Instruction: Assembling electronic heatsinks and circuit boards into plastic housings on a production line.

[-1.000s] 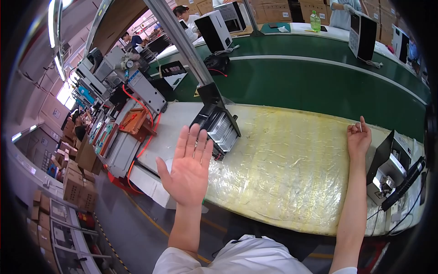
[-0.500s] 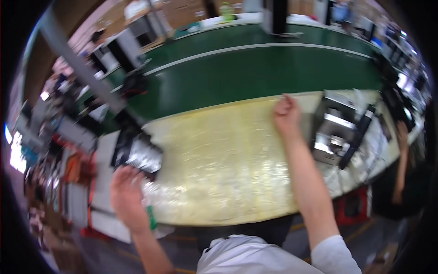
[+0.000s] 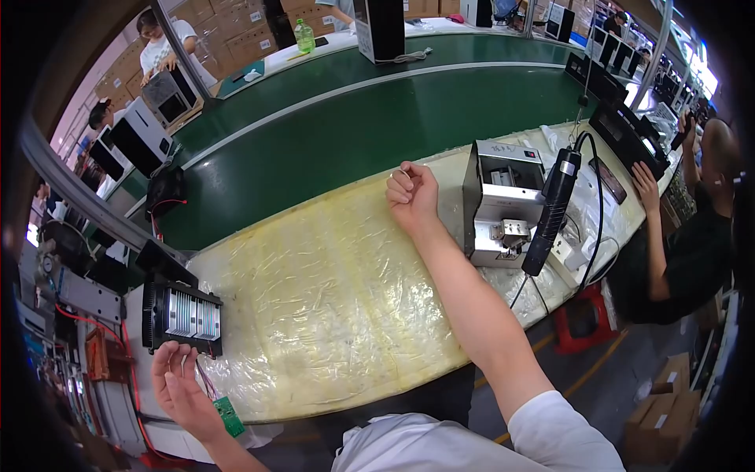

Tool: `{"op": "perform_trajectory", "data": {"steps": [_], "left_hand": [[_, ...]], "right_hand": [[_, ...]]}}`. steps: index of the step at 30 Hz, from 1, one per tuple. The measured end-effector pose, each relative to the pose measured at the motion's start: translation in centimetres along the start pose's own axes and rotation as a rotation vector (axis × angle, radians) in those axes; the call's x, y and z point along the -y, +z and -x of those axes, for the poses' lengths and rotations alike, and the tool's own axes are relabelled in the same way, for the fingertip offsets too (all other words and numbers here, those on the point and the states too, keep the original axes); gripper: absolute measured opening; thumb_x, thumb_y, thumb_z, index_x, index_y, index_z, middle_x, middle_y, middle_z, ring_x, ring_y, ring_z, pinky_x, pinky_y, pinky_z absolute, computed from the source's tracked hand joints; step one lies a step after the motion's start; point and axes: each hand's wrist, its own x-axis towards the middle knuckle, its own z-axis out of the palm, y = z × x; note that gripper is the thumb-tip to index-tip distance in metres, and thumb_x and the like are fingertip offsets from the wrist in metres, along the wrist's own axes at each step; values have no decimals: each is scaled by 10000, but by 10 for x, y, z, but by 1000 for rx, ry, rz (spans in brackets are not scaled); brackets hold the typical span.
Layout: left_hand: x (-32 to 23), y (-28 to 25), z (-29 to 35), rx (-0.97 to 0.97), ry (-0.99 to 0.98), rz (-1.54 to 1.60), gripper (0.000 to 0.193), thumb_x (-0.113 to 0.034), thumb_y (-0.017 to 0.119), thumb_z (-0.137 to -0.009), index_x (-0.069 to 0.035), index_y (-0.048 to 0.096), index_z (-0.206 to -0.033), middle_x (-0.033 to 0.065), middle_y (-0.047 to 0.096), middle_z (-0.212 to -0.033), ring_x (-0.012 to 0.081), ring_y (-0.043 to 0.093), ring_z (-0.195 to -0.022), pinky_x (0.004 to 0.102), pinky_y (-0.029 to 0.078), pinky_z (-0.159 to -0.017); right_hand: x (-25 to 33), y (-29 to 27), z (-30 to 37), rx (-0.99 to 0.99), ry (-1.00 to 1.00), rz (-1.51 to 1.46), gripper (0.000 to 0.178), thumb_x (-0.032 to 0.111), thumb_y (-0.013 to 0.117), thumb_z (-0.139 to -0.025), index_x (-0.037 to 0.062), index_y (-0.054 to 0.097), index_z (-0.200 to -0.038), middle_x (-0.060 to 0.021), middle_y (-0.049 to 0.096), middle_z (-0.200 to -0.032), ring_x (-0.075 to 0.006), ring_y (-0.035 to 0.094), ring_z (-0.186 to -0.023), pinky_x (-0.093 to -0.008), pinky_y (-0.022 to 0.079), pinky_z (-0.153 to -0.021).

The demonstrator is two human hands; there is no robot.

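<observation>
At the left end of the bench, a finned metal heatsink block with a black fan point(image 3: 182, 313) lies on its side. My left hand point(image 3: 182, 393) is at its near edge, fingers bent but apart; whether they touch it, I cannot tell. Thin wires run beside this hand to a green circuit board point(image 3: 230, 415) at the bench's front edge. Over the middle of the bench, my right hand point(image 3: 413, 197) is closed with curled fingers, and anything inside is hidden. To its right is a metal box-like machine point(image 3: 503, 197), with a black electric screwdriver point(image 3: 553, 208) hanging in front.
Wrinkled clear film covers the yellowish bench top point(image 3: 314, 315). Behind it runs a green conveyor belt point(image 3: 314, 149) with a black-and-white cabinet point(image 3: 377, 31) beyond. A co-worker point(image 3: 692, 228) is close on the right, one hand at a black panel. A metal post point(image 3: 86, 200) slants on the left.
The view has swung, so the machine and my right hand appear farther left. The picture is sharper. My left hand appears lower, still by the heatsink block; my right hand stays closed.
</observation>
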Motion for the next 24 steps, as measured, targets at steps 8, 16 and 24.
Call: {"op": "perform_trajectory", "data": {"steps": [8, 16, 24], "left_hand": [[-5, -2, -2, 14, -4, -6, 393, -161, 467, -1032, 83, 498, -1339, 177, 575, -1283, 268, 599, -1156, 422, 474, -1048], [-7, -8, -1, 18, -17, 2, 378, -143, 459, -1030, 80, 508, -1330, 176, 585, -1252, 268, 602, -1148, 420, 475, -1048], [-9, -8, -2, 9, -15, -10, 372, -140, 469, -1027, 77, 511, -1326, 171, 598, -1225, 257, 606, -1134, 415, 481, -1039]], "right_hand": [[-8, -5, -3, 69, -29, 52, 171, 165, 489, -958, 43, 607, -980, -30, 513, -737, -140, 475, -632, -281, 479, -649], [-20, 15, 5, 7, -69, 77, 498, 250, 408, -1006, -19, 448, -1424, -259, 518, -1387, -369, 511, -1294, -493, 390, -1165], [-23, 18, 8, 65, -13, 64, 518, 303, 392, -1032, -11, 451, -1440, -266, 530, -1386, -373, 524, -1291, -494, 396, -1159]]}}
